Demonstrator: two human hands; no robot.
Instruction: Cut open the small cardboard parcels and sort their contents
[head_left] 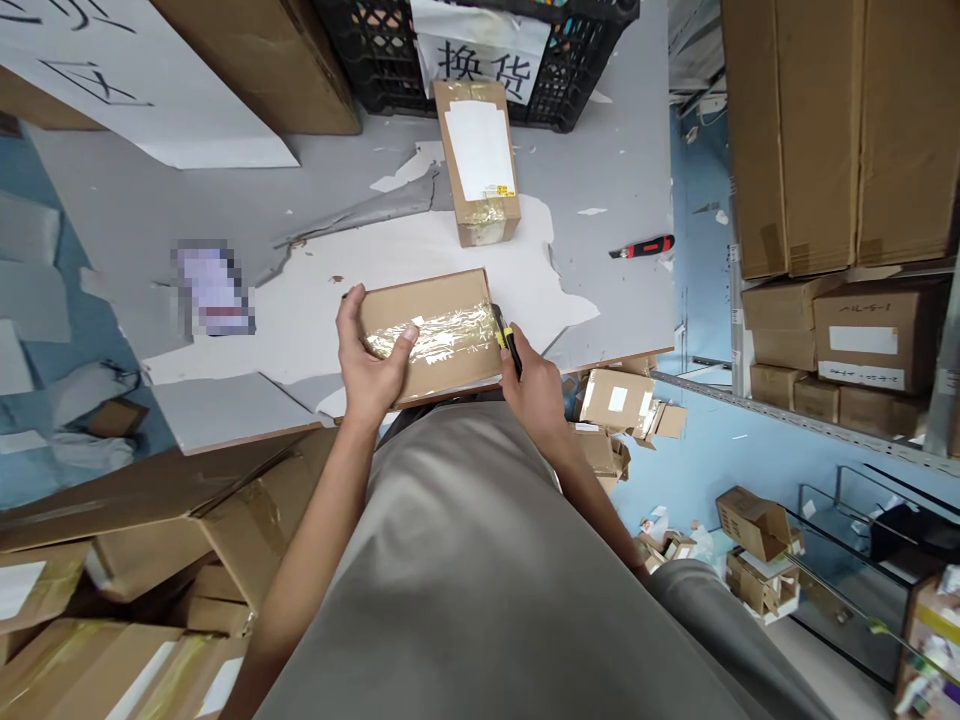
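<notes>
Fingers [350,304] of the left hand [369,376] part just enough to clasp the box [433,303], thumb on its tape [450,342]; the right hand [535,396] curls round a cutter [511,350]. The box sits at the bench's [596,165] near edge. Likely light, stiff card, slick along the tape; best held by its sides.

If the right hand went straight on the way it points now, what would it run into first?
Probably the taped cardboard box: the right hand points at its right end, and the yellow-and-black cutter it holds is at that end, though I can't tell whether the blade touches.
</notes>
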